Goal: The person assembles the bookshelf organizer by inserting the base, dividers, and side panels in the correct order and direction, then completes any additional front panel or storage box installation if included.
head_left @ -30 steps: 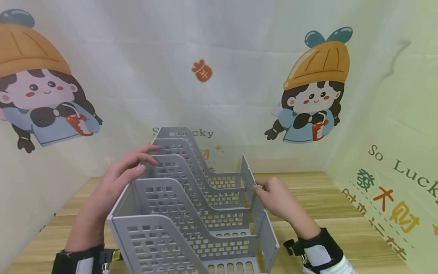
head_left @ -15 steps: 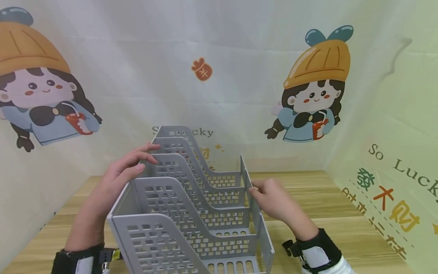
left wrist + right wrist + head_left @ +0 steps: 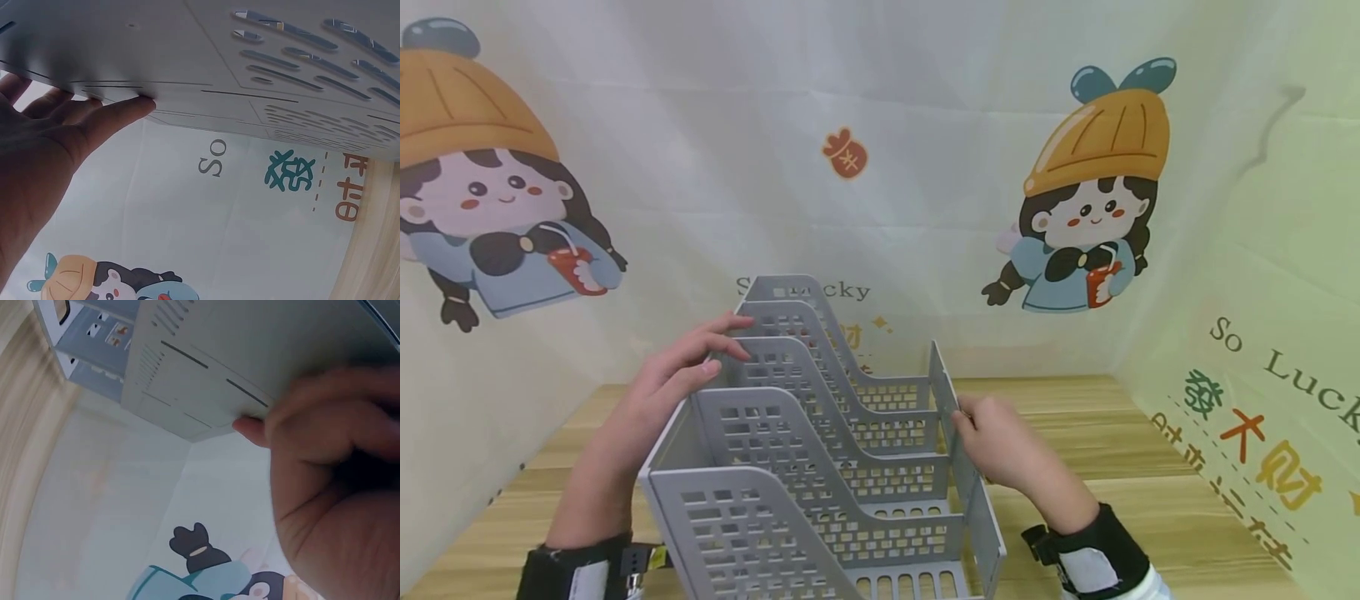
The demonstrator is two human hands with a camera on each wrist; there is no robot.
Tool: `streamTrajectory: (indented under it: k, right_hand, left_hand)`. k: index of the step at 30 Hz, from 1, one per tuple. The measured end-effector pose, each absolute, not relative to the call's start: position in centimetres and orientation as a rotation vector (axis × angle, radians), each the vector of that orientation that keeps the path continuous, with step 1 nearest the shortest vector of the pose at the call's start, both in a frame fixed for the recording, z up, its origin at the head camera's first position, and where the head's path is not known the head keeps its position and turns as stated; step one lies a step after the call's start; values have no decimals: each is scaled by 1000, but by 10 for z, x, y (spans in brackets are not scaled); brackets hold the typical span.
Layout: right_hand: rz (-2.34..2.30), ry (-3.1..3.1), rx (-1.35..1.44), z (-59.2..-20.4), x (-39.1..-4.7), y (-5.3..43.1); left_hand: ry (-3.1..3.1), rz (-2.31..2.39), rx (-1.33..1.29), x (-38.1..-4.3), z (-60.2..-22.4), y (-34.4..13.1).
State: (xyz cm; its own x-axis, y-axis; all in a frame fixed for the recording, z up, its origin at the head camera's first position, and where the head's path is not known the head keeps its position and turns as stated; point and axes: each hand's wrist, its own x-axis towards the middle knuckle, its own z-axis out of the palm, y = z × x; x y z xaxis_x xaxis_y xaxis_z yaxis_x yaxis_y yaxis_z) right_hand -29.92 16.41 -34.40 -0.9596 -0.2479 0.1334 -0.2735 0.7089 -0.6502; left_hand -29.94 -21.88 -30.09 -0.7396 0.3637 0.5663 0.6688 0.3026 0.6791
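Note:
A grey plastic file organizer [image 3: 767, 467] with several slotted dividers fills the lower middle of the head view. My left hand [image 3: 677, 375] grips the top edge of its tall back wall, fingers reaching over into the compartments. In the left wrist view, the thumb [image 3: 128, 111] lies against the wall's outer face. Along the low right side stands a flat grey panel [image 3: 973, 492], leaning slightly outward with a narrow gap from the divider ends near me. My right hand [image 3: 1000, 437] pinches this panel at mid-length, fingers curled. One fingertip [image 3: 251, 430] touches its outer face in the right wrist view.
A wood-grain tabletop [image 3: 1060, 400] lies under the organizer. Behind it hangs a pale printed cloth [image 3: 925, 183] with cartoon figures and lettering, which also runs along both sides. Each wrist wears a black strap [image 3: 1101, 550].
The panel's near end has swung inward toward the dividers, then slightly back out, and my right hand has followed it. My left hand keeps the same hold.

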Motion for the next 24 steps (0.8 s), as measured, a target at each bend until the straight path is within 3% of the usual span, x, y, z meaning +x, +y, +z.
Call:
streamTrajectory:
  k: [24]
  right_hand:
    - [1180,-2945,359,-362,-295,159]
  left_hand:
    - [-2274,-1443,-983,-306,-304,-219]
